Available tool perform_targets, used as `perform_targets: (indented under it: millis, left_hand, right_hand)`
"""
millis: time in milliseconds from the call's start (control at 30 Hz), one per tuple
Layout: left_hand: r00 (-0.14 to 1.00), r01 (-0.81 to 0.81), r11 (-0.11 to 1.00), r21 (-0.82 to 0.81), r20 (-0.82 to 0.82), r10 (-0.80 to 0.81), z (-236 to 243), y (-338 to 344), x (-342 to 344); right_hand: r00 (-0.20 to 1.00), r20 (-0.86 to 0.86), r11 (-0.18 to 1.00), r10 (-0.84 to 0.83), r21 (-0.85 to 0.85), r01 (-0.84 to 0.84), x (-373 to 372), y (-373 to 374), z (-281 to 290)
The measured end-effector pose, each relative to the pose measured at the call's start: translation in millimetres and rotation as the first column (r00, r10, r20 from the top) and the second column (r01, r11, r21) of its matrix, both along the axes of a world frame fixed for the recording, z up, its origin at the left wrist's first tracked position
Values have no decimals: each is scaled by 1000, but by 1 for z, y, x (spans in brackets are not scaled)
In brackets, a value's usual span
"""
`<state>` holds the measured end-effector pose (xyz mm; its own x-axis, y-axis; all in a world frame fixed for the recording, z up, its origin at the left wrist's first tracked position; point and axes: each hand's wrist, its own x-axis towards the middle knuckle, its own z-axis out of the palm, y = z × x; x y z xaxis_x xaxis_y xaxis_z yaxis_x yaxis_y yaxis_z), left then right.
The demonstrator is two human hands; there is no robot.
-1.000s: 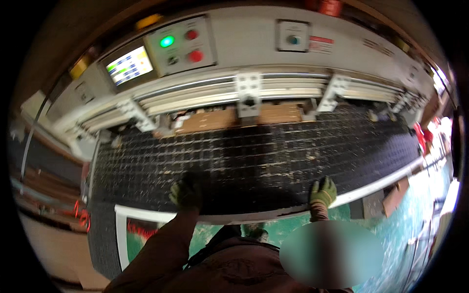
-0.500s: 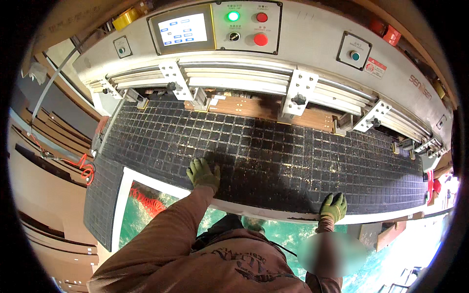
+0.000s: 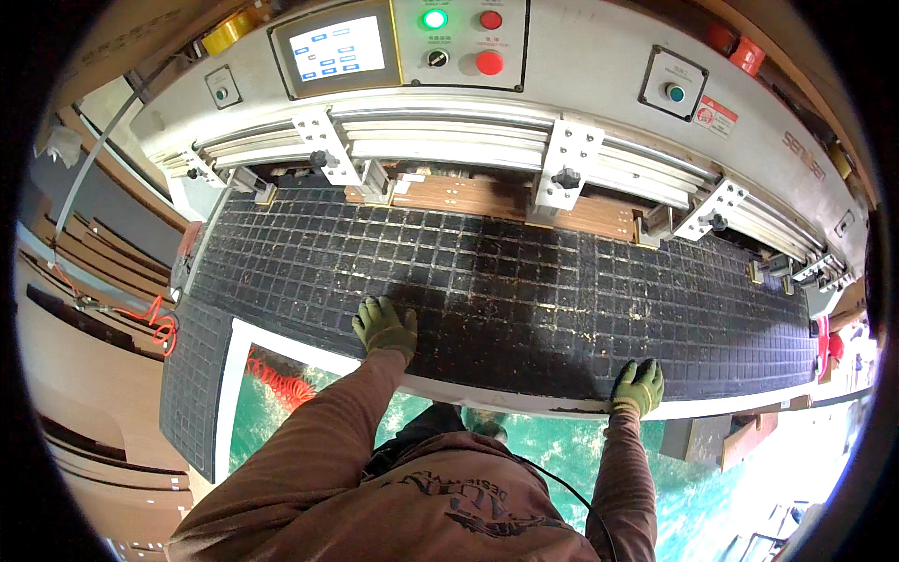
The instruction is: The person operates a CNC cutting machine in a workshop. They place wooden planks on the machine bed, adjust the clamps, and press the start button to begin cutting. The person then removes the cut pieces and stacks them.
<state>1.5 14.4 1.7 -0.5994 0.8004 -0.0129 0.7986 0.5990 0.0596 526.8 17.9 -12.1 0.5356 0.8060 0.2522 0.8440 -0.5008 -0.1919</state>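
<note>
My left hand point(image 3: 385, 328), in a green work glove, lies flat with fingers stretched out on the black gridded bed point(image 3: 449, 272) of a large machine, close to its front edge. My right hand point(image 3: 639, 387), gloved the same way, rests at the white front rim point(image 3: 552, 406) with its fingers extended over the bed. Neither hand holds anything. Across the bed at the far side, a brown wood-grain board point(image 3: 468, 196) sits partly under the machine's metal clamp brackets point(image 3: 565, 169). Light chips and dust are scattered over the grid.
Above the brackets are a lit touchscreen point(image 3: 339, 51), a glowing green lamp point(image 3: 434, 19) and a red push button point(image 3: 489, 63). Brown cardboard sheets point(image 3: 103, 375) are stacked at the left, near an orange coiled hose point(image 3: 161, 323). The floor point(image 3: 534, 440) below is green.
The view has tilted and shifted slightly, so the machine sits a little higher in the picture. Both hands stay in nearly the same places on the bed and rim.
</note>
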Motion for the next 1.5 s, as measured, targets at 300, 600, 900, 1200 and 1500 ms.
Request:
perform_targets:
  millis: [300,600,900,1200,1500]
  left_hand:
    - [998,7,994,-107,55,-1,4,9,-3]
    - [996,76,997,-5,47,-76,-60,20,-36]
    - [992,42,987,-153,-112,-59,15,21,25]
    - [972,64,996,-57,-223,-75,-22,19,-12]
    - [973,180,983,15,-150,-176,-34,19,-11]
  right_hand:
    - [996,70,991,47,124,-56,10,-2,-23]
    - [992,-88,993,86,90,-78,6,6,7]
    - [988,-143,998,-58,10,60,7,-22,15]
    - [984,-173,997,-36,-68,24,-1,-11,26]
    - [984,-172,986,-46,-166,17,4,-16,35]
